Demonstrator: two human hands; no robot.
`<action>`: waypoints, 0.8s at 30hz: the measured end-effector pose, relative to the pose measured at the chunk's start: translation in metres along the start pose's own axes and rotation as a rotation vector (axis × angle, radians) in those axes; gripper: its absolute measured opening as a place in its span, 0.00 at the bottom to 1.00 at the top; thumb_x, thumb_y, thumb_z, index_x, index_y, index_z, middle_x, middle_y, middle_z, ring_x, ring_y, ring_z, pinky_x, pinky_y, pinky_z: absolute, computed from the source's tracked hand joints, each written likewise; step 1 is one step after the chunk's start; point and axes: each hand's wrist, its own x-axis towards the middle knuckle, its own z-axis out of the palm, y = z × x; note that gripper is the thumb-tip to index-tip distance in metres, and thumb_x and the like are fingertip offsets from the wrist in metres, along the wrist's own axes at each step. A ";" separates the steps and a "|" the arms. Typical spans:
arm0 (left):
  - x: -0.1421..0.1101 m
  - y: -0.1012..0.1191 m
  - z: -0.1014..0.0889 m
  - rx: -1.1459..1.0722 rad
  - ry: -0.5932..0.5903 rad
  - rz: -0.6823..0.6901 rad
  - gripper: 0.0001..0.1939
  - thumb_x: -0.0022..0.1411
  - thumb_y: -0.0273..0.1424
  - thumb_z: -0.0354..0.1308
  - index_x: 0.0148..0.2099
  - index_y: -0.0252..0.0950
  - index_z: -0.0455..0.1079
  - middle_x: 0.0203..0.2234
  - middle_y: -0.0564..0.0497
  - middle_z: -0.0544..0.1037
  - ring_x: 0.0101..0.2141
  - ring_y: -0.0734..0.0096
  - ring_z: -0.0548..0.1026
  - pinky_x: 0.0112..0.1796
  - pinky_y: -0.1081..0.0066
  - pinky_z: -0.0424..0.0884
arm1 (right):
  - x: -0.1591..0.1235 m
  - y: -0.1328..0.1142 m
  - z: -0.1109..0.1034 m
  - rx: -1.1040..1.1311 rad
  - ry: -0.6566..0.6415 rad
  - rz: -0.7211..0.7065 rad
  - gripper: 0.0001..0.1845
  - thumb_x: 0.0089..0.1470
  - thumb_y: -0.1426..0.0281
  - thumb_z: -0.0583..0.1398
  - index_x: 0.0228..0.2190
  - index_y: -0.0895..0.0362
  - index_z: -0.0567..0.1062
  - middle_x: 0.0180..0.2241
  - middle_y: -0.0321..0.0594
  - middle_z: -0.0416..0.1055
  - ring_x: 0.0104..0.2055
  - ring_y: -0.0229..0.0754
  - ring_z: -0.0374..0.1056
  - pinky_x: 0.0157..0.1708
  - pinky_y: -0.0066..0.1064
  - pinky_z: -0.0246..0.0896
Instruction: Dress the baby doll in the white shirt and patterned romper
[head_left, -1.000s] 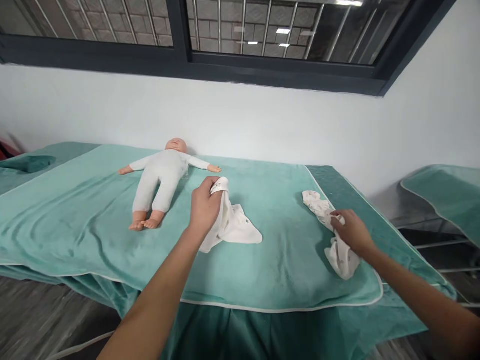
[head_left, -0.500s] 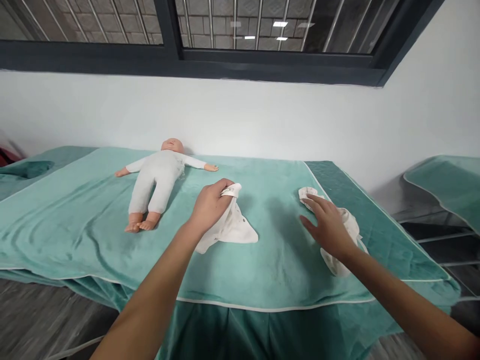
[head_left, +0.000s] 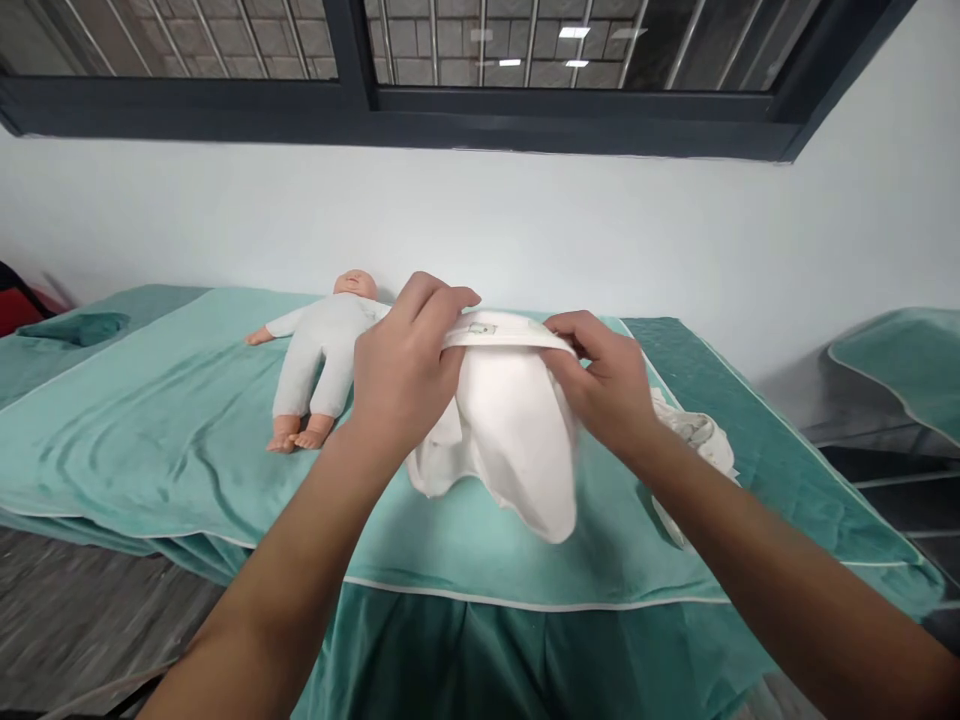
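A small white baby garment (head_left: 517,430) hangs between my hands, its printed folded band (head_left: 495,328) stretched along the top. My left hand (head_left: 412,360) pinches the band's left end. At the right end, my right hand (head_left: 604,375) grips it with thumb and fingers. The cloth's lower part droops over the bed, and its exact kind is unclear. Left of my hands a baby doll (head_left: 328,345) in a white bodysuit lies on its back, one arm hidden behind my left hand. Another crumpled white garment (head_left: 701,440) lies to the right, partly behind my right forearm.
A green sheet (head_left: 172,430) with white piping covers the bed, which stands against a white wall (head_left: 525,230). A dark window frame (head_left: 420,120) runs above. At the right are green fabric (head_left: 907,360) and metal bars (head_left: 907,480).
My right hand has moved left from the crumpled garment and taken hold of the band. My left hand has lifted the garment slightly, and its band is now stretched between both hands.
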 end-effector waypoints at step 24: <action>-0.021 -0.065 -0.005 0.157 0.073 -0.253 0.16 0.56 0.22 0.51 0.43 0.43 0.73 0.37 0.51 0.81 0.40 0.60 0.76 0.41 0.65 0.69 | -0.017 0.067 -0.070 -0.357 -0.046 0.353 0.14 0.51 0.72 0.53 0.32 0.51 0.79 0.30 0.37 0.77 0.33 0.45 0.71 0.31 0.32 0.62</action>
